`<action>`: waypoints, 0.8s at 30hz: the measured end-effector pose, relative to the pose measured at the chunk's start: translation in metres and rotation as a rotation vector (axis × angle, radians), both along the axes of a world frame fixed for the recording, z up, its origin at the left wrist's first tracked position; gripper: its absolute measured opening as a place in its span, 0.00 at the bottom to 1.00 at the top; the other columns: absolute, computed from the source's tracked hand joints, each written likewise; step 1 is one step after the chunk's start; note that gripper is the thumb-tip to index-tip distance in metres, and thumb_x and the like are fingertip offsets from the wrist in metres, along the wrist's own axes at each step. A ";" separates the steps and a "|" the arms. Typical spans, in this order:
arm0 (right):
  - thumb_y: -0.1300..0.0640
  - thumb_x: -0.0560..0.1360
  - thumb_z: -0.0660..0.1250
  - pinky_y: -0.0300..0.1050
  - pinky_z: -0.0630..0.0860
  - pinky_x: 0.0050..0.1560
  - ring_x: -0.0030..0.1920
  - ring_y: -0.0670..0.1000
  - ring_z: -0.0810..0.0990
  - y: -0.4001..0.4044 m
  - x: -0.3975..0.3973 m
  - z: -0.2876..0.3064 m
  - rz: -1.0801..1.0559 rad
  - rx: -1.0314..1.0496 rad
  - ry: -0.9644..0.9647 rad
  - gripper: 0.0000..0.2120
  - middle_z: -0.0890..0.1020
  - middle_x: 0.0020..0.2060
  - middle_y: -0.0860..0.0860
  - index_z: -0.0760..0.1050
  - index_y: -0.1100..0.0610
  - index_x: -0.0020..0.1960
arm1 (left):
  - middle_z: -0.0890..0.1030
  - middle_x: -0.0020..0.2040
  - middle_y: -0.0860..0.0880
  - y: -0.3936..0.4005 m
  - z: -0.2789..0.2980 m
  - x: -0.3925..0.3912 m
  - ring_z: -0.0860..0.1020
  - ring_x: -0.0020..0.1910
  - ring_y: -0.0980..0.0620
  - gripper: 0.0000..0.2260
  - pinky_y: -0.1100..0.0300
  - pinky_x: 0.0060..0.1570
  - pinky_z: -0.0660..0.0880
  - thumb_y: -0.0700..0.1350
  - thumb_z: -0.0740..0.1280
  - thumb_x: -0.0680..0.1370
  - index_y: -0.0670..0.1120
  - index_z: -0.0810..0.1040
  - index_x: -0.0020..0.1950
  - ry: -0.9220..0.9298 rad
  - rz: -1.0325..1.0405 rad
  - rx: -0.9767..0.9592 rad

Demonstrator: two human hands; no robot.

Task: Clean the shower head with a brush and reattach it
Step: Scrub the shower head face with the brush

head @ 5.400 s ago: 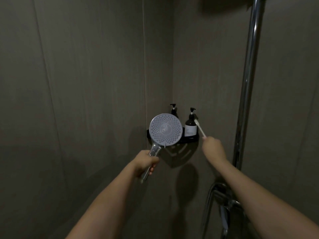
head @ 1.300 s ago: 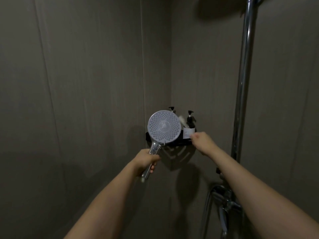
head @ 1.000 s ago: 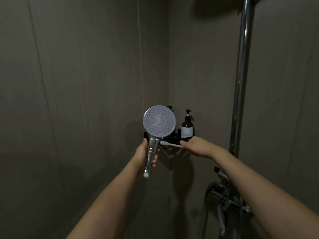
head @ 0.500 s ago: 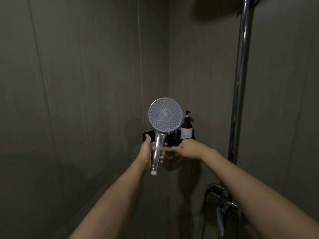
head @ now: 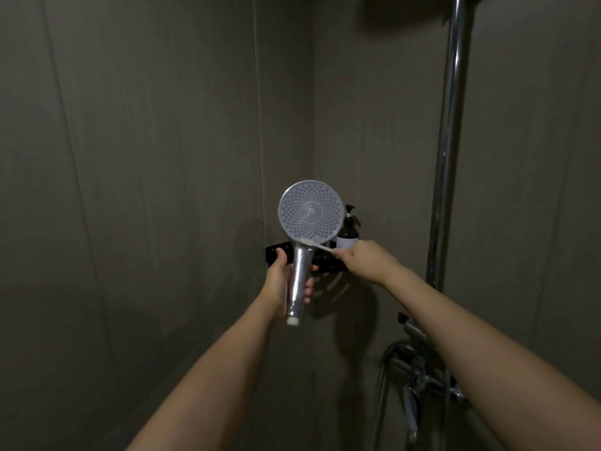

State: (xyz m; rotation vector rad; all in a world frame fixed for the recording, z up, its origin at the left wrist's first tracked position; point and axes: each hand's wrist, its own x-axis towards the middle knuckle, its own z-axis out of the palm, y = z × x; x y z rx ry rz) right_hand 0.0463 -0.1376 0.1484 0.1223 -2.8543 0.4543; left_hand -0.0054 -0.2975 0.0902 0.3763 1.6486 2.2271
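Bottle point(head: 347, 232) label unreadable behind shower head point(head: 310, 213), brush point(head: 317, 245) at its face

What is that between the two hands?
In the head view, the shower head's chrome handle and the brush lie between the left hand and right hand.

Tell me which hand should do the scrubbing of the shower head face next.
Right, most likely. The right hand already pinches the brush, its bristle end at the lower edge of the shower head face. The left hand grips the handle, holding the face toward the camera.
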 end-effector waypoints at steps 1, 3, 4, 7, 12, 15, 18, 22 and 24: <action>0.44 0.80 0.53 0.42 0.67 0.36 0.38 0.54 0.77 0.001 0.001 0.000 0.001 -0.005 -0.001 0.24 0.79 0.38 0.59 0.78 0.61 0.42 | 0.74 0.24 0.46 0.001 0.002 0.000 0.71 0.20 0.53 0.37 0.67 0.23 0.68 0.66 0.39 0.77 0.39 0.75 0.46 0.005 0.004 0.006; 0.42 0.78 0.56 0.40 0.64 0.31 0.29 0.48 0.69 0.000 0.007 -0.007 0.053 0.017 -0.202 0.24 0.72 0.29 0.51 0.70 0.55 0.30 | 0.74 0.28 0.44 0.004 0.008 -0.002 0.71 0.20 0.53 0.36 0.66 0.23 0.68 0.65 0.40 0.78 0.39 0.76 0.45 0.013 0.025 0.032; 0.42 0.78 0.57 0.39 0.63 0.31 0.28 0.46 0.66 -0.003 0.009 -0.012 0.069 0.045 -0.322 0.23 0.69 0.28 0.49 0.66 0.54 0.28 | 0.74 0.28 0.44 0.004 0.010 -0.002 0.71 0.20 0.53 0.36 0.66 0.23 0.69 0.65 0.40 0.78 0.39 0.76 0.45 0.013 0.030 0.042; 0.42 0.77 0.57 0.39 0.63 0.31 0.27 0.46 0.65 -0.005 0.009 -0.017 0.099 0.092 -0.376 0.23 0.68 0.28 0.49 0.66 0.53 0.29 | 0.73 0.24 0.46 0.005 0.011 -0.004 0.71 0.19 0.53 0.35 0.66 0.23 0.69 0.65 0.40 0.78 0.39 0.75 0.45 0.012 0.054 0.031; 0.43 0.78 0.57 0.41 0.61 0.30 0.27 0.46 0.65 0.006 0.010 -0.004 0.104 -0.012 -0.160 0.24 0.67 0.26 0.49 0.65 0.53 0.26 | 0.74 0.23 0.47 0.010 0.010 -0.002 0.70 0.19 0.53 0.31 0.66 0.22 0.68 0.63 0.43 0.79 0.40 0.74 0.46 0.028 0.060 0.057; 0.42 0.77 0.58 0.41 0.61 0.31 0.28 0.46 0.64 0.003 0.018 -0.017 0.143 0.155 -0.391 0.24 0.67 0.27 0.49 0.64 0.54 0.28 | 0.73 0.24 0.48 0.007 0.011 -0.005 0.71 0.21 0.54 0.28 0.64 0.24 0.69 0.61 0.46 0.80 0.41 0.75 0.48 0.058 0.073 0.031; 0.43 0.77 0.59 0.41 0.61 0.31 0.28 0.47 0.64 0.003 0.020 -0.021 0.142 0.153 -0.385 0.24 0.67 0.27 0.49 0.64 0.54 0.27 | 0.73 0.24 0.49 0.007 0.009 -0.006 0.71 0.21 0.55 0.27 0.64 0.24 0.69 0.60 0.47 0.80 0.41 0.75 0.48 0.069 0.085 0.025; 0.42 0.77 0.59 0.43 0.62 0.32 0.28 0.48 0.65 0.000 0.020 -0.026 0.196 0.168 -0.344 0.25 0.67 0.26 0.50 0.66 0.53 0.26 | 0.72 0.22 0.49 0.012 0.007 -0.006 0.69 0.20 0.55 0.27 0.66 0.23 0.66 0.60 0.46 0.81 0.41 0.74 0.45 0.051 0.098 0.037; 0.40 0.77 0.58 0.43 0.63 0.32 0.28 0.48 0.67 0.003 0.019 -0.027 0.171 0.232 -0.298 0.25 0.69 0.26 0.50 0.67 0.54 0.27 | 0.71 0.22 0.49 0.015 0.008 -0.005 0.68 0.20 0.55 0.27 0.66 0.23 0.66 0.60 0.45 0.81 0.41 0.73 0.44 0.044 0.103 0.054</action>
